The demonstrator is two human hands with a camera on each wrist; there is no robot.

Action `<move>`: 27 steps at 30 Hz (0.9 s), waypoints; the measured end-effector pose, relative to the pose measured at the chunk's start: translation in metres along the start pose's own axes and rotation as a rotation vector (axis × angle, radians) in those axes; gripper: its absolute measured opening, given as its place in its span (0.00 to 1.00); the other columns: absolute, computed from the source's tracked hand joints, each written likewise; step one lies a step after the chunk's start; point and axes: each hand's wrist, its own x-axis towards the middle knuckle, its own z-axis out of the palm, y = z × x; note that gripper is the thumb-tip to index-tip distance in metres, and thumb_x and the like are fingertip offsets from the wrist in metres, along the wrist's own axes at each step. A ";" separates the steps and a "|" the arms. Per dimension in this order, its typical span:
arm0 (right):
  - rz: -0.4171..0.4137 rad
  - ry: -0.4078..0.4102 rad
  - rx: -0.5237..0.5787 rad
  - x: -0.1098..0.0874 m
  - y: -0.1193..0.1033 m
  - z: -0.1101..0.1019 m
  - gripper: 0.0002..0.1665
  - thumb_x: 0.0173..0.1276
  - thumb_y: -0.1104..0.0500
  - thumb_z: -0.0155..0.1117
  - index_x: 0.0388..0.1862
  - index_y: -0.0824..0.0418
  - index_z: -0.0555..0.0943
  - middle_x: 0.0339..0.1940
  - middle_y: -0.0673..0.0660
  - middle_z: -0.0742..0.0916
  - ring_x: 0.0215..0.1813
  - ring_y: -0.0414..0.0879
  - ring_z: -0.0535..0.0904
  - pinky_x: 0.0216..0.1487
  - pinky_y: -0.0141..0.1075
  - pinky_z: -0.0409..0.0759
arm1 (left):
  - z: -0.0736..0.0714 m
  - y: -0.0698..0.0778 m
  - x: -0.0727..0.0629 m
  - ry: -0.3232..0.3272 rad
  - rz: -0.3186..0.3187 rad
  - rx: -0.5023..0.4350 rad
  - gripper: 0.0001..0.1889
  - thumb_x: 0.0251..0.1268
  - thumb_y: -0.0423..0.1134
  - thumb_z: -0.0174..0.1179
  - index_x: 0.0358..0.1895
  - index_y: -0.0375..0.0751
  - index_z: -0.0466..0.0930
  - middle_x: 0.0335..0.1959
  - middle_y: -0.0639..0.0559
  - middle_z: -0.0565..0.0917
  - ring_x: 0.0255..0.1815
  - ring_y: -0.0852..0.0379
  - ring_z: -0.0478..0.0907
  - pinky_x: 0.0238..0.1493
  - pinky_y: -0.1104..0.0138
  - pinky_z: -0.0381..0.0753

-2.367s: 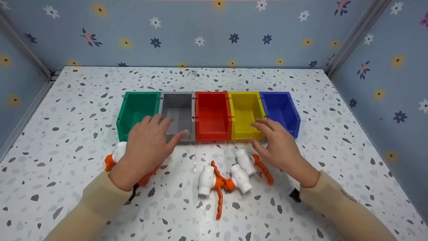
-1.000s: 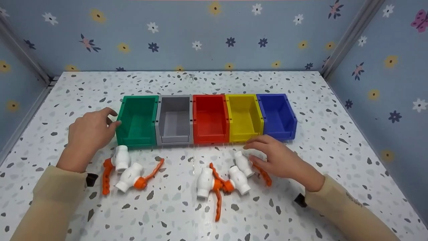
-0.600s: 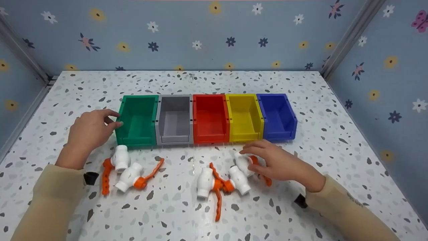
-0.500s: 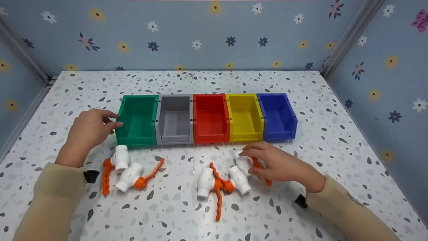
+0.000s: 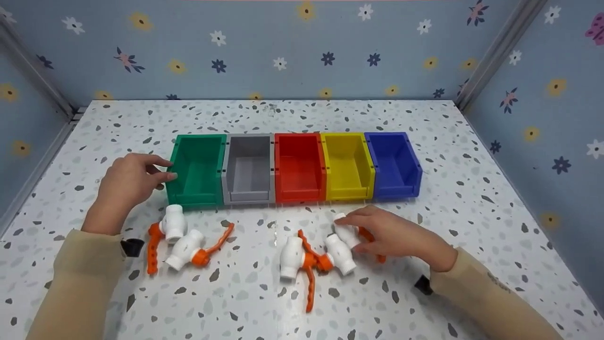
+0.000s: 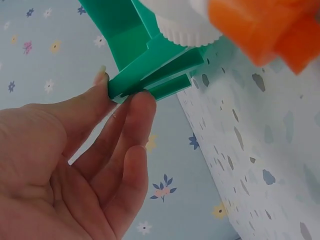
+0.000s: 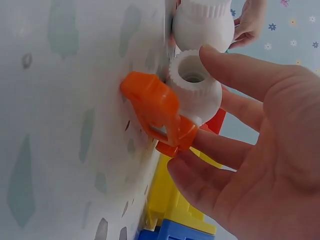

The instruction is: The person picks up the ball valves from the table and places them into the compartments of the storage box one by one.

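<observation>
My left hand (image 5: 127, 182) pinches the left side wall of the green bin (image 5: 196, 199), thumb inside the rim and fingertips outside, as the left wrist view shows. My right hand (image 5: 394, 231) grips a white ball valve (image 7: 197, 102) with an orange lever handle, lying on the table in front of the yellow bin (image 5: 349, 193). In the right wrist view the thumb lies at the valve's near end and the fingers reach behind its body and handle (image 7: 157, 107). Right beside it lie a second valve (image 5: 339, 255) and a third valve (image 5: 291, 257), their orange handles crossing.
Grey (image 5: 249, 197), red (image 5: 300, 196) and blue (image 5: 397, 192) bins complete the row with the green and yellow ones. Two more valves (image 5: 175, 223) lie in front of the green bin, near the left forearm. Flowered panels (image 5: 302, 47) wall the speckled table.
My left hand has moved left from over the green and grey bins to the green bin's side wall. My right hand has come down from the yellow bin onto the valve in front.
</observation>
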 end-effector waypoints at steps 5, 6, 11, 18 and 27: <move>0.000 0.006 -0.003 0.002 -0.003 -0.001 0.37 0.63 0.54 0.74 0.71 0.47 0.74 0.43 0.45 0.82 0.47 0.47 0.73 0.53 0.41 0.75 | -0.001 -0.002 0.001 -0.019 0.000 -0.005 0.23 0.73 0.44 0.60 0.66 0.36 0.75 0.48 0.33 0.82 0.43 0.39 0.82 0.40 0.49 0.79; 0.001 0.008 -0.001 0.002 -0.003 -0.001 0.37 0.63 0.54 0.75 0.71 0.48 0.74 0.39 0.46 0.82 0.46 0.47 0.74 0.51 0.41 0.74 | -0.001 -0.003 0.002 -0.029 -0.006 -0.013 0.24 0.73 0.45 0.60 0.66 0.36 0.75 0.49 0.33 0.81 0.44 0.38 0.82 0.41 0.49 0.79; 0.007 0.009 -0.009 0.003 -0.004 -0.002 0.38 0.62 0.55 0.75 0.71 0.46 0.74 0.35 0.46 0.80 0.43 0.47 0.75 0.47 0.38 0.74 | -0.005 -0.007 0.005 -0.070 -0.019 -0.045 0.27 0.73 0.48 0.60 0.68 0.37 0.73 0.51 0.31 0.80 0.48 0.35 0.81 0.45 0.45 0.78; -0.061 0.036 -0.033 0.002 -0.004 -0.001 0.35 0.62 0.59 0.74 0.69 0.49 0.76 0.44 0.46 0.83 0.39 0.47 0.74 0.44 0.38 0.75 | -0.006 -0.006 0.006 -0.080 -0.019 -0.043 0.28 0.72 0.49 0.60 0.69 0.39 0.72 0.50 0.32 0.80 0.47 0.36 0.81 0.44 0.46 0.78; -0.039 0.040 -0.042 0.000 -0.005 -0.001 0.35 0.60 0.57 0.76 0.68 0.46 0.78 0.34 0.44 0.80 0.34 0.43 0.73 0.39 0.36 0.74 | -0.005 -0.007 0.005 -0.094 -0.037 -0.059 0.29 0.73 0.50 0.59 0.71 0.39 0.70 0.50 0.32 0.79 0.48 0.35 0.80 0.44 0.47 0.79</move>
